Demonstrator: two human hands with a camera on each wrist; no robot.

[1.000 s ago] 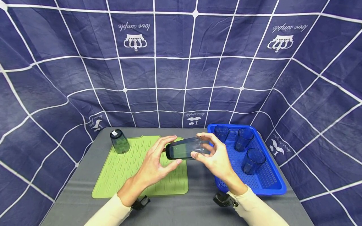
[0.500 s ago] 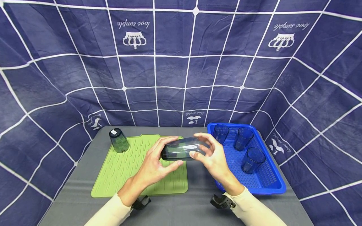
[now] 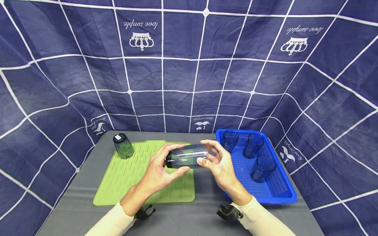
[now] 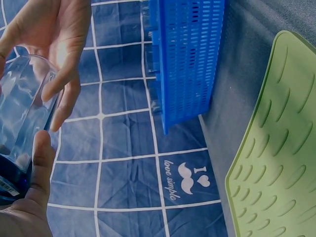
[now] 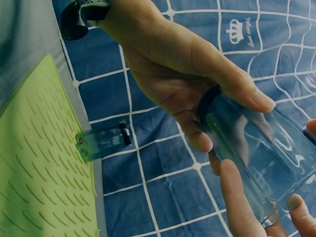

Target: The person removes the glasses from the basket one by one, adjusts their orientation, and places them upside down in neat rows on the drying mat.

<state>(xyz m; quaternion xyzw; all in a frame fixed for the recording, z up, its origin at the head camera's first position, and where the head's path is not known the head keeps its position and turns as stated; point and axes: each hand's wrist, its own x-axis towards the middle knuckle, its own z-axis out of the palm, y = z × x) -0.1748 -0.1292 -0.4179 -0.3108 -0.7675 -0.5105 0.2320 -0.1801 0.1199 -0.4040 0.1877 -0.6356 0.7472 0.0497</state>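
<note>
A smoky blue-grey drinking glass (image 3: 187, 156) lies sideways in the air between both hands, over the right part of a green ribbed drying mat (image 3: 124, 185). My left hand (image 3: 157, 172) grips its thick dark base end, thumb below and fingers above. At the rim end, my right hand (image 3: 219, 164) holds the glass with thumb in front and fingers behind. A small label shows near the base of the glass (image 4: 22, 106) in the left wrist view. Another glass (image 3: 124, 146) stands upside down at the mat's far left corner, a white sticker on its upturned base.
A blue perforated plastic basket (image 3: 290, 193) stands on the right of the grey table (image 3: 177, 219). Three similar glasses, among them a front one (image 3: 262, 168), stand rim up inside it. A dark blue cloth (image 3: 180, 75) with white lines hangs behind and at both sides.
The held glass has shifted slightly left, its base deeper in my left hand, and lies more level. My right hand has moved a little left with it. The other glasses stay put.
</note>
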